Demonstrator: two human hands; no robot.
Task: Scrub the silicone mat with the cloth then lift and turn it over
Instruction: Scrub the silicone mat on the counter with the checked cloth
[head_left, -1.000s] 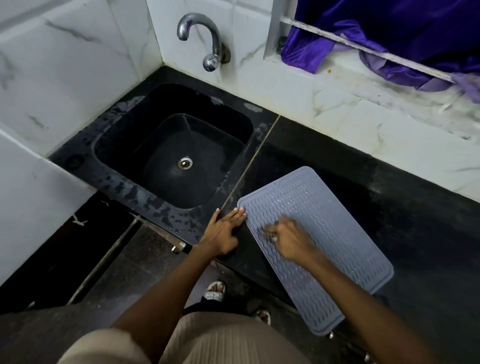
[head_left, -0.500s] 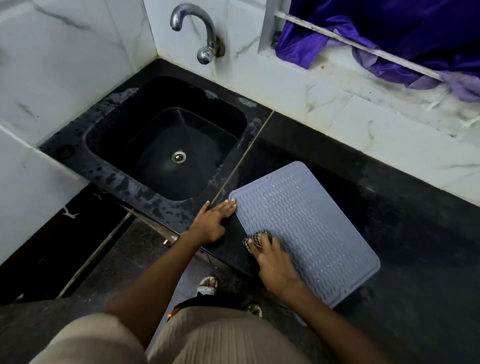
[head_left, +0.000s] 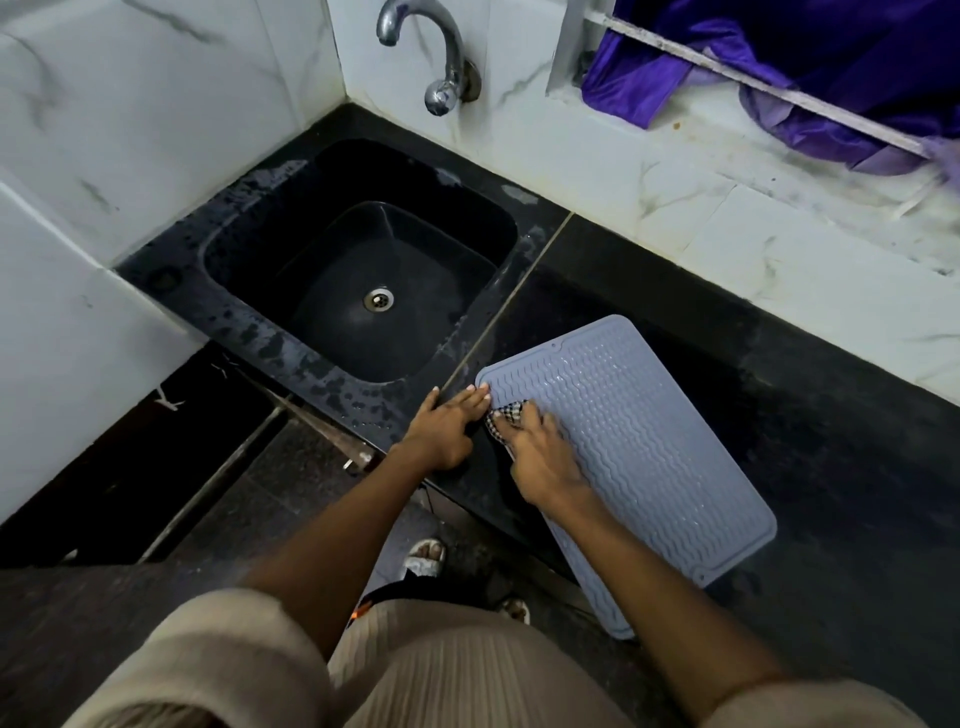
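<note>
A grey silicone mat (head_left: 639, 457) lies flat on the black countertop (head_left: 831, 441), its long axis running diagonally from beside the sink down toward the person, with one near corner hanging past the counter edge. Left of both hands, the black sink (head_left: 358, 291) holds only a metal drain (head_left: 378, 299), its rim spotted with water, below a chrome tap (head_left: 431, 57). The left hand (head_left: 447, 426) lies flat with fingers straight and together, fingertips touching the mat's near corner. Just beside it, the right hand (head_left: 535, 452) presses a checked cloth (head_left: 504, 415) onto the mat, fingers curled over it.
</note>
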